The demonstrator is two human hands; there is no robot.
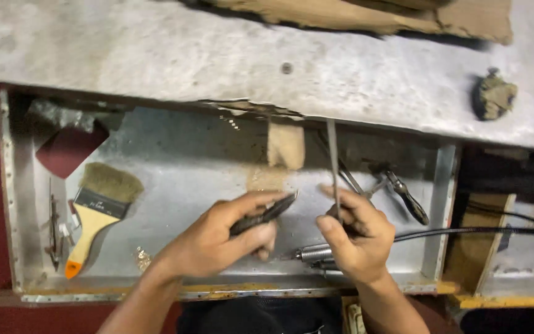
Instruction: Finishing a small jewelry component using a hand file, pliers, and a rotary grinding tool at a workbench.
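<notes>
Hands work inside an open metal drawer (13, 185) under a worn workbench top (156, 55): the left hand (217, 241) clenches a dark-handled tool (266, 214) angled up for access, while the right hand (356, 238) pinches a thin metal file (332, 161) upright, above a flexible-shaft handpiece (316, 253); a paintbrush (97, 213) lies aside, out of the way.

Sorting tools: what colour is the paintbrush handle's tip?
Orange, on the pale wooden paintbrush; head view.
</notes>
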